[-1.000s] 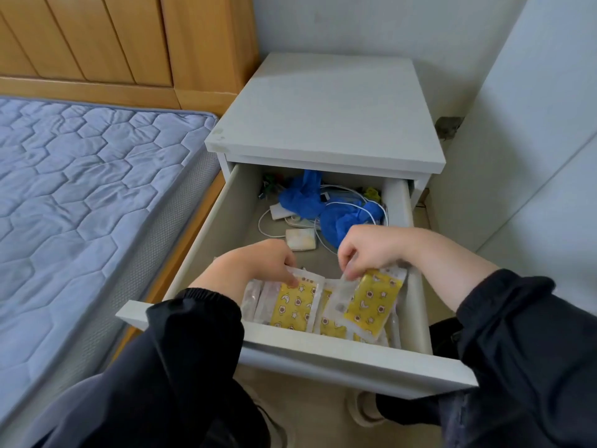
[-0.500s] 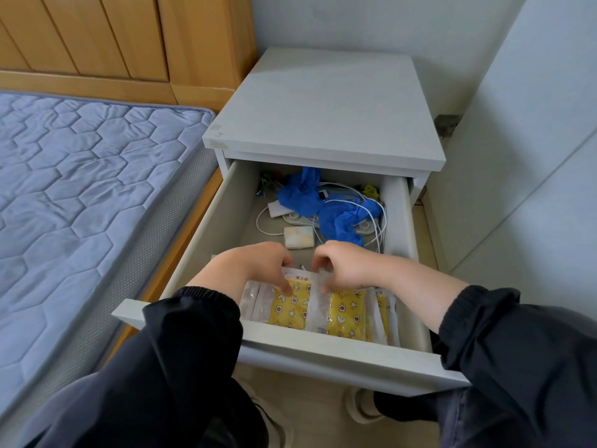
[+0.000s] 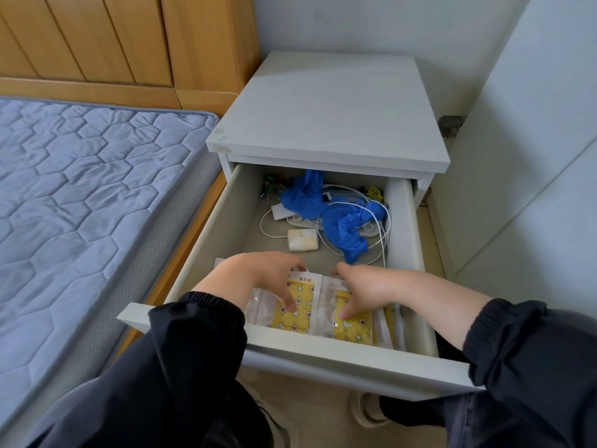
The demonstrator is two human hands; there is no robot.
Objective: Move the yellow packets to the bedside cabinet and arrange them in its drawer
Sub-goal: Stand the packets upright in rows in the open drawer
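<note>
Both grips spread flat, left hand (image 3: 258, 279) & right hand (image 3: 361, 286) pressing yellow packets (image 3: 298, 313) in drawer (image 3: 339, 354)

Both hands flat on yellow packets (image 3: 323, 313) at open drawer (image 3: 349, 354) front — left hand (image 3: 258, 279), right hand (image 3: 365, 289).

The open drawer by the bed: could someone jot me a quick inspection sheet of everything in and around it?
Surface: bedside cabinet top bare; drawer pulled open.
Job's things: yellow packets lying side by side at the drawer front.
Clutter: blue gloves, small white box at the back.
Hands: left hand and right hand pressing flat on packets.
Cables: white cables tangled at the back.
Surroundings: mattress, wooden headboard.
</note>
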